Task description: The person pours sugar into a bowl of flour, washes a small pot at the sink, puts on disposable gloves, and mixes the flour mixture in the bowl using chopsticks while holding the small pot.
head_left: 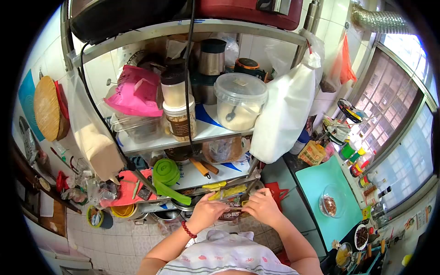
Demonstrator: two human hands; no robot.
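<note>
My left hand (209, 213), with a red bead bracelet (188, 230) on its wrist, and my right hand (263, 208) are close together in front of the apron (229, 256). Both have their fingers pinched. Between the fingertips runs a thin, pale strip (235, 208), too small to name. Just beyond it, a dark brown package with white lettering (224, 215) shows partly; whether the strip belongs to it I cannot tell. Yellow packets (228, 191) lie on the low shelf beyond my hands. A green lidded container (167, 172) with a green strap sits further left.
Before me stands a metal shelf rack (201, 137) with a clear tub of white powder (241, 103), jars and a pink bag (136, 91). A white bag (288, 101) hangs at its right post. To the right, a counter with a turquoise mat (316, 183) bears a glass bowl (332, 201).
</note>
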